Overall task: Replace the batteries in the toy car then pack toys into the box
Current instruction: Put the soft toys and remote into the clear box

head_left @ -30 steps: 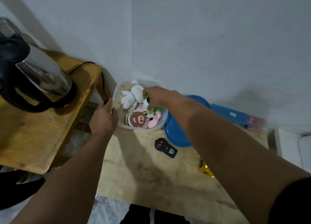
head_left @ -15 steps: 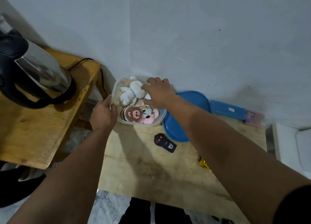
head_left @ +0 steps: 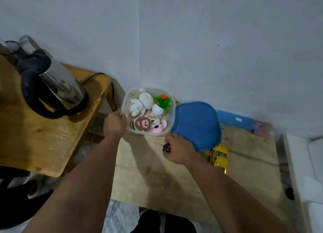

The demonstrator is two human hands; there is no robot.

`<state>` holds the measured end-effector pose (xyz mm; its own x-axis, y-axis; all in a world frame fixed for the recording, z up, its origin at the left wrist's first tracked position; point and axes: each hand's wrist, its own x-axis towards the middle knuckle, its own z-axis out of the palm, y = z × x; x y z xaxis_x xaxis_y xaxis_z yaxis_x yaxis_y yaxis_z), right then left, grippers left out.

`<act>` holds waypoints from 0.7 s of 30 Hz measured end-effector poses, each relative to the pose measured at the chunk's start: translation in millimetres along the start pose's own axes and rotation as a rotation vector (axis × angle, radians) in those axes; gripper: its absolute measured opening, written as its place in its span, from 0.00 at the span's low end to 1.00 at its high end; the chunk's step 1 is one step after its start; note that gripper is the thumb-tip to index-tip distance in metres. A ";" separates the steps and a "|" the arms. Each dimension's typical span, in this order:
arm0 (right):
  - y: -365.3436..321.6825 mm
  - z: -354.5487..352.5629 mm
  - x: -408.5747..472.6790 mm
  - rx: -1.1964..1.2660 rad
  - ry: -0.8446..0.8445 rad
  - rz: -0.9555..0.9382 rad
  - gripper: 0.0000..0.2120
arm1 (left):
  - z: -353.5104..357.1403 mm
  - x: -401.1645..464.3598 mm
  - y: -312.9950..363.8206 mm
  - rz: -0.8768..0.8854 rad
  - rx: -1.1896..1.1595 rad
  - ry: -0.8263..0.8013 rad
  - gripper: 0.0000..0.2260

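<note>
Now clear box [head_left: 172, 110] holds white plush [head_left: 141, 104], potted plant toy [head_left: 161, 104], brown plush [head_left: 140, 124]. Left hand [head_left: 114, 125] grips box rim; right hand [head_left: 180, 149] grips black remote [head_left: 166, 148]. Yellow toy car [head_left: 219, 158] beside blue lid [head_left: 196, 124].

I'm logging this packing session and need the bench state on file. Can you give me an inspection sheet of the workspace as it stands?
Surface: low wooden table, bare wood, in a corner.
Job's things: clear box holding a white plush, a small potted plant and a brown-faced plush; blue lid beside it; yellow toy car and black remote on the table.
Clutter: blue flat case by the wall.
Grippers: left hand grips the box rim; right hand curls round the remote.
Cables: black cord behind the kettle.
Surroundings: electric kettle on a side table; white walls.
</note>
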<state>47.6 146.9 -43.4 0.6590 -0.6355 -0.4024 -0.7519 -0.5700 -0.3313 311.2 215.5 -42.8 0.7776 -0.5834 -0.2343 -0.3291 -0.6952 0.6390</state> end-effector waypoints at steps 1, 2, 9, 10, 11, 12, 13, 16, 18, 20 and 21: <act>-1.5 5.1 -1.2 -0.011 -0.044 0.037 0.21 | -0.2 0.4 0.0 0.007 0.003 0.000 0.15; -3.6 9.3 -2.0 -0.040 -0.079 0.066 0.23 | -0.2 0.1 0.3 0.018 0.007 -0.001 0.16; -6.4 9.7 -7.8 -0.019 -0.143 0.031 0.26 | -4.9 1.6 -1.7 0.025 -0.030 -0.053 0.15; -4.5 3.5 -10.5 0.061 -0.162 0.015 0.26 | -6.5 1.3 -2.7 0.029 -0.042 -0.070 0.15; -3.2 -4.9 -13.1 0.161 -0.184 0.009 0.26 | -8.9 0.5 -3.8 0.023 -0.049 -0.084 0.14; -3.0 -15.3 -15.4 0.262 -0.212 0.011 0.25 | -11.1 -0.7 -4.3 0.008 -0.055 -0.095 0.15; -3.8 -27.2 -16.6 0.352 -0.242 0.017 0.24 | -12.9 -2.8 -4.6 -0.010 -0.062 -0.104 0.15; -9.4 -66.1 -8.7 0.485 -0.226 0.032 0.24 | -17.4 -8.4 -1.0 -0.024 -0.033 -0.099 0.16; -14.7 -92.5 3.9 0.461 -0.119 0.031 0.23 | -21.2 -7.8 7.4 -0.020 -0.005 -0.007 0.18; -17.7 -114.1 20.3 0.278 0.017 0.011 0.22 | -26.6 -3.2 20.9 -0.008 -0.034 0.102 0.20; -19.0 -122.2 29.1 0.163 0.058 0.012 0.23 | -29.5 0.5 28.0 0.019 -0.041 0.143 0.22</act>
<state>83.3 75.6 55.4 0.6466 -0.6731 -0.3589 -0.7495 -0.4732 -0.4629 318.2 208.2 -3.4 0.8410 -0.5283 -0.1167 -0.3246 -0.6652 0.6725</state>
